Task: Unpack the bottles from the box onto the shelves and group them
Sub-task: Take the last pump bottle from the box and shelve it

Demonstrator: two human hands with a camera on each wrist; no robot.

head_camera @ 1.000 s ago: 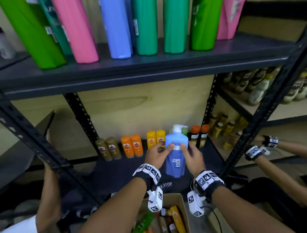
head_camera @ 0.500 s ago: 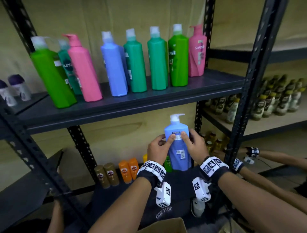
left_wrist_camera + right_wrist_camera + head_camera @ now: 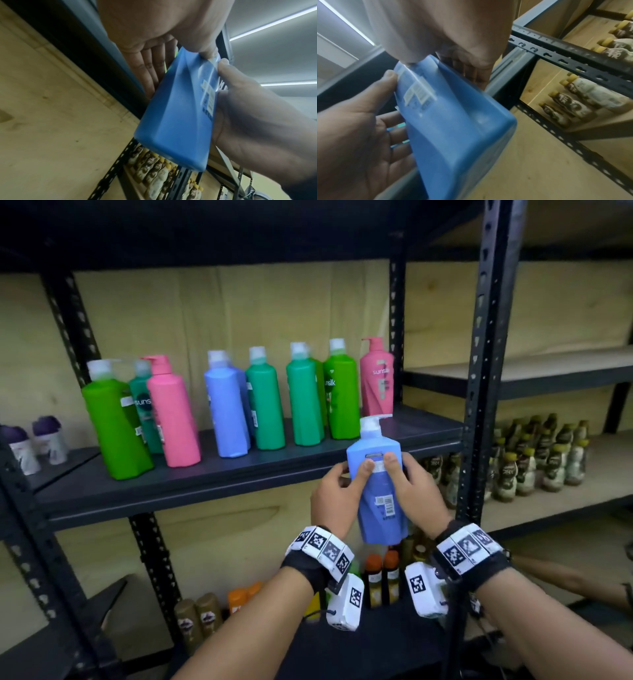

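Note:
A blue pump bottle with a white pump hangs upright in front of the dark middle shelf, near its right end. My left hand and right hand grip its two sides, thumbs on the back label. In the left wrist view my left fingers lie along the far side of the bottle. The right wrist view has the bottle's base nearest the camera. On the shelf stand several tall bottles: green, pink, blue, teal, and a pink pump bottle. The box is out of view.
A black upright post rises just right of my hands. Small orange-capped bottles and brown ones stand on the bottom shelf. Several dark drink bottles fill the right rack. Purple-capped items sit far left. Another person's arm reaches in low right.
Both hands have lifted the blue pump bottle from the bottom shelf level up to the middle shelf's front edge. My view has tilted upward and the box has dropped out of sight.

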